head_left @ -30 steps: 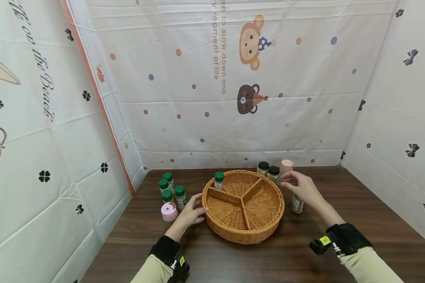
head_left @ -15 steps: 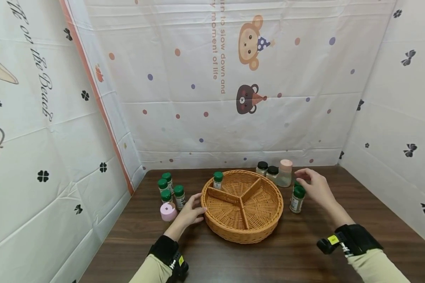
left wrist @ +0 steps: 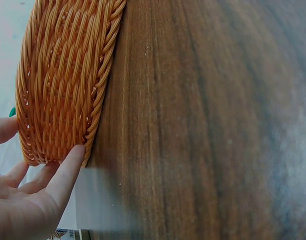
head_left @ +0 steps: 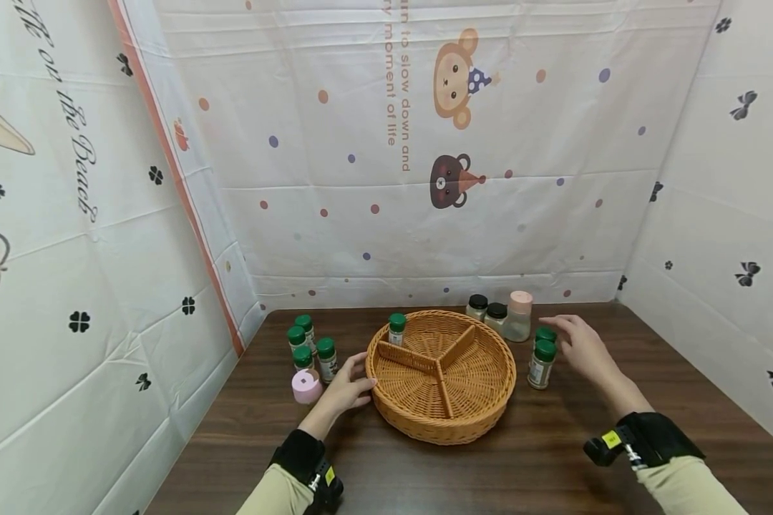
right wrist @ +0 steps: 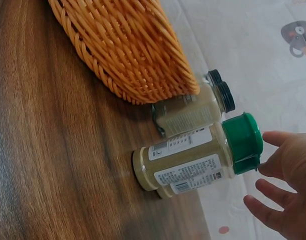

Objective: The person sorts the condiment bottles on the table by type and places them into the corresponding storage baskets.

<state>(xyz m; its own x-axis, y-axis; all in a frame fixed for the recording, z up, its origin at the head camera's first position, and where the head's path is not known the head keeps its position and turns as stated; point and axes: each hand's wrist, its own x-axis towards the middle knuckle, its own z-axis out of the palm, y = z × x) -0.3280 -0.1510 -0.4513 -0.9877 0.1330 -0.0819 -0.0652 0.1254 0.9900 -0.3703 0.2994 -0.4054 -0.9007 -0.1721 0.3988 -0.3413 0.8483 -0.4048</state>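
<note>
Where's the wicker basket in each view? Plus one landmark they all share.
Head: wicker basket below and slightly right of centre.
Left wrist: upper left, its outer wall side-on, cut off by the top edge.
Right wrist: upper middle, again the outer side, cut off by the top edge.
Shared landmark: dark wood table.

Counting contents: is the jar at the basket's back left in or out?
In: spice jar overlaps wicker basket's far rim; divider hides its base.

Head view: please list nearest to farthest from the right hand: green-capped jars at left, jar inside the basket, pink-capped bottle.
From the right hand:
1. Pink-capped bottle: behind the basket, right side.
2. Jar inside basket: back compartment.
3. Green-capped jars: far left.
</note>
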